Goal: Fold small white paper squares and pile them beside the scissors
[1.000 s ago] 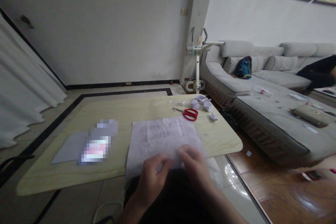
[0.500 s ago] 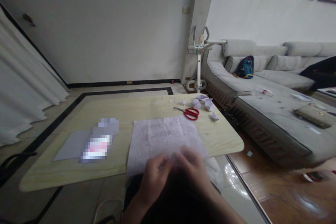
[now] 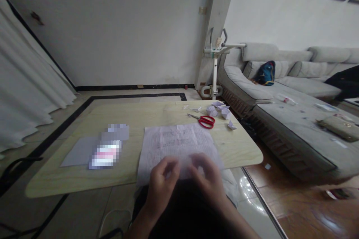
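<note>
Creased sheet with faint rows of marks point(image 3: 174, 142) lies over the middle of the near edge of the surface point(image 3: 238, 145), its lower part hanging past that edge toward the lap. Above this overhang, the left hand point(image 3: 163, 179) curls thumb and fingers close together, while the right hand point(image 3: 206, 175), blurred, faces it with bent fingers and a gap between the two; whether either pinches anything, I cannot tell. Close fingertip work like this seems best done with steady wrists, a light touch and both hands level, without dragging the loose overhang, which could pull the sheet off. Red-handled scissors point(image 3: 201, 120) lie just beyond the sheet, near folded paper pieces point(image 3: 211, 111) at the far right corner, best left undisturbed.
</note>
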A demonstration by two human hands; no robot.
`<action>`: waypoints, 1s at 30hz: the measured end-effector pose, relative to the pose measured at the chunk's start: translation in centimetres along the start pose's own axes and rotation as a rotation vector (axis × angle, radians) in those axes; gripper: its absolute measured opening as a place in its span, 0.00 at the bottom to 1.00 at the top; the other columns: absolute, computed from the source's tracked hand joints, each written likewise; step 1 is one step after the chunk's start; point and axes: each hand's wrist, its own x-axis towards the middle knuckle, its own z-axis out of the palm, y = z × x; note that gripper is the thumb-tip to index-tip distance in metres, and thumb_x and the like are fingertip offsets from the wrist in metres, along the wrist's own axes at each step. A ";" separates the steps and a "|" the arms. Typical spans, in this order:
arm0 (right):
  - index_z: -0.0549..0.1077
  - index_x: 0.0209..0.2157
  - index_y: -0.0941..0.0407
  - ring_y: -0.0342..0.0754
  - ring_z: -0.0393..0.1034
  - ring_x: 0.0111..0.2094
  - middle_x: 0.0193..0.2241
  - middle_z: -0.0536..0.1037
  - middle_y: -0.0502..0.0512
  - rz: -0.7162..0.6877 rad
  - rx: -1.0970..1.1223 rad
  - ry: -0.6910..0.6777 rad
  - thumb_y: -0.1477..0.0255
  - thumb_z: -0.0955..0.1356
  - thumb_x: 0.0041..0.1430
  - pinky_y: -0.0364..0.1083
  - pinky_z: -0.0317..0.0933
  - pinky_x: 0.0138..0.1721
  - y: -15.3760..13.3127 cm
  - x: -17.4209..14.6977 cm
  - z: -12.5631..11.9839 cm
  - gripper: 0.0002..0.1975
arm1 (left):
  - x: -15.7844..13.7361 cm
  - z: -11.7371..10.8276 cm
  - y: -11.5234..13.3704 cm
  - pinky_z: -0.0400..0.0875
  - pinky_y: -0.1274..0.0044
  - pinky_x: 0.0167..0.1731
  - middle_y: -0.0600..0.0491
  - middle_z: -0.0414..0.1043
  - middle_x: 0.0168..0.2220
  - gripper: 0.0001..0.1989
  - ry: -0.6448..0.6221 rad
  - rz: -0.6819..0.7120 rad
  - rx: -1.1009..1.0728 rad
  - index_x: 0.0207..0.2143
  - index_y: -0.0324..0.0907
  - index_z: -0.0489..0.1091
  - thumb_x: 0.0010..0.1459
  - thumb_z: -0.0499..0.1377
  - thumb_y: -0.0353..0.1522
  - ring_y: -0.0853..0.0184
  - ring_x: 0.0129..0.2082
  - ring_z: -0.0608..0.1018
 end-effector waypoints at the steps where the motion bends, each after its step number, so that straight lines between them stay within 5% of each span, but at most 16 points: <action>1: 0.73 0.37 0.56 0.48 0.68 0.31 0.29 0.74 0.52 -0.045 -0.016 0.019 0.72 0.69 0.57 0.47 0.63 0.35 0.1 -0.1 0.0 0.05 | 0.0 0.0 0.0 0.73 0.80 0.26 0.54 0.78 0.26 0.07 0.007 0.003 0.008 0.30 0.42 0.74 0.57 0.58 0.35 0.66 0.26 0.79; 15: 0.75 0.37 0.55 0.46 0.71 0.28 0.28 0.77 0.51 -0.211 -0.075 0.056 0.77 0.68 0.59 0.44 0.67 0.31 0.4 -0.3 -0.2 0.05 | -0.2 -0.5 -0.8 0.71 0.79 0.27 0.55 0.77 0.25 0.09 -0.089 0.206 0.236 0.30 0.41 0.73 0.61 0.54 0.31 0.67 0.25 0.78; 30: 0.75 0.39 0.55 0.45 0.75 0.28 0.29 0.80 0.51 -0.353 -0.175 0.091 0.81 0.68 0.58 0.41 0.70 0.31 0.4 -0.3 -0.3 0.09 | 0.0 -0.5 -0.2 0.68 0.79 0.24 0.55 0.73 0.22 0.08 -0.041 0.367 0.380 0.27 0.41 0.72 0.56 0.54 0.27 0.68 0.22 0.75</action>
